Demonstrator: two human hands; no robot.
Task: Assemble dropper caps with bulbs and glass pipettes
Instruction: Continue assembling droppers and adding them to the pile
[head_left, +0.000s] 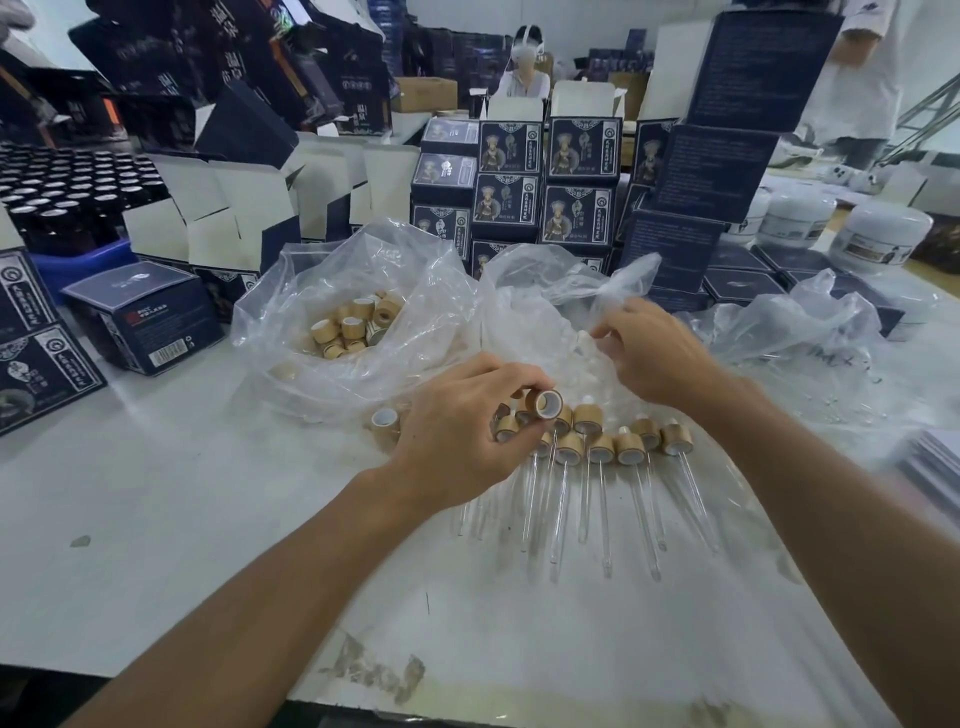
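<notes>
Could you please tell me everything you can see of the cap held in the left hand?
The cap is a short round collar with a tan, bamboo-looking outer wall and a white lining inside. It looks empty, with no bulb or glass tube showing in it. It is tipped on its side, its open end facing the camera. The left hand pinches it at the fingertips, just above the row of finished droppers lying on the table.

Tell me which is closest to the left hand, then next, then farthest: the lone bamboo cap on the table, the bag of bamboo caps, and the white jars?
From the left hand:
1. Lone bamboo cap with white lining, just left of it on the table.
2. Clear plastic bag of bamboo caps, behind it, slightly left.
3. White round jars, far back right.
</notes>
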